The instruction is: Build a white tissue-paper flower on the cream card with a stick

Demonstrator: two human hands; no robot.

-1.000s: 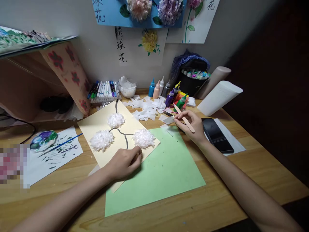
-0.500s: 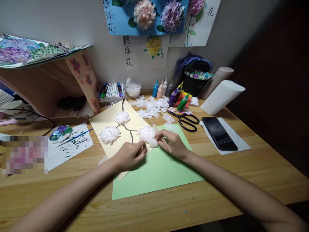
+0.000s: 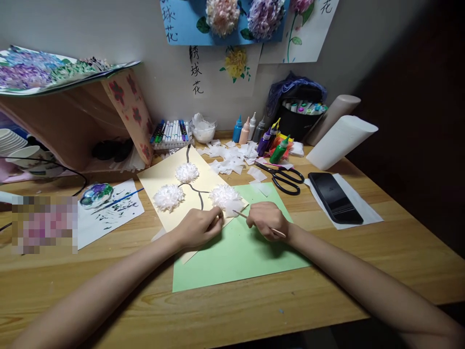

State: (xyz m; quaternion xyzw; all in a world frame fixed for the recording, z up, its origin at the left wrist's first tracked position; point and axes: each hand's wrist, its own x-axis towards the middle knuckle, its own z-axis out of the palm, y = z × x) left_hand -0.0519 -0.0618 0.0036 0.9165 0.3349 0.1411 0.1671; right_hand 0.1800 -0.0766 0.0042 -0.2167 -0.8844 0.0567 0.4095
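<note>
My right hand [image 3: 268,220] is closed around a thin wooden stick [image 3: 279,233], whose tip points left onto a small square of white tissue paper [image 3: 236,208]. Pinched fingers of my left hand [image 3: 199,227] meet the left edge of that square; their exact grip is partly hidden. Just behind is a fluffy white paper flower [image 3: 222,194] on a cream sheet [image 3: 209,172]. Two more such flowers, one at the left [image 3: 169,197] and one at the top [image 3: 187,172], sit beside dark painted stems. My left forearm crosses the cream sheet, which overlaps a green sheet [image 3: 232,261].
Loose tissue squares [image 3: 228,157] lie behind the sheets, near black scissors [image 3: 285,178] and several paint bottles [image 3: 279,151]. A phone [image 3: 334,198] rests on white paper at right. At left are a paint palette [image 3: 96,195], a blue brush [image 3: 119,199] and a pink box [image 3: 125,114].
My right hand has turned over and shifted slightly right, bringing the stick's tip onto the tissue square. The square now sits off its fingers. The whole view has shifted slightly.
</note>
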